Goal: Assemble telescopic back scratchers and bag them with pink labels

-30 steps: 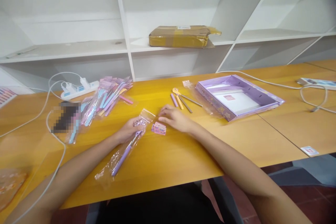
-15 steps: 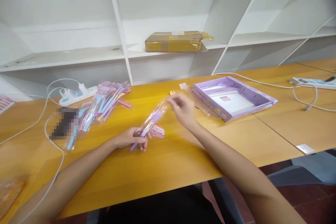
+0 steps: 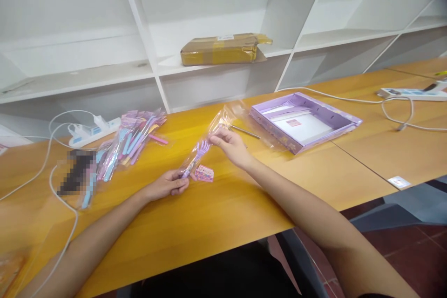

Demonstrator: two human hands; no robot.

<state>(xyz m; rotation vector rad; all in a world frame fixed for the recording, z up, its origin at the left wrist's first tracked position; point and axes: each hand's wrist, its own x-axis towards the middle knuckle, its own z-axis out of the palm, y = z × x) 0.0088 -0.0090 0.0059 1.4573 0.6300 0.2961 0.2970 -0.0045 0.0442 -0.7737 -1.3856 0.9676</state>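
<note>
A purple fork point(image 3: 202, 148) lies slanted in a clear plastic bag point(image 3: 217, 120), tines toward the far side. My left hand point(image 3: 168, 186) is closed round the handle end, which its fingers mostly hide. Just above the tines, my right hand point(image 3: 230, 145) pinches the bag, and clear film stretches past its fingers. Under the fork, a small pink printed card point(image 3: 204, 173) rests on the table. Beyond my right hand lies a thin metal rod point(image 3: 246, 132) beside more clear film.
Several bagged pastel utensils point(image 3: 134, 142) are piled at the left, near a power strip point(image 3: 94, 132) and white cables. An open purple box point(image 3: 296, 144) stands right of my hands. A taped carton point(image 3: 220, 51) sits on the shelf.
My right hand has moved closer to the fork's tines, and the bag now reaches past its fingers. The handle end no longer sticks out below my left hand. The view has shifted slightly.
</note>
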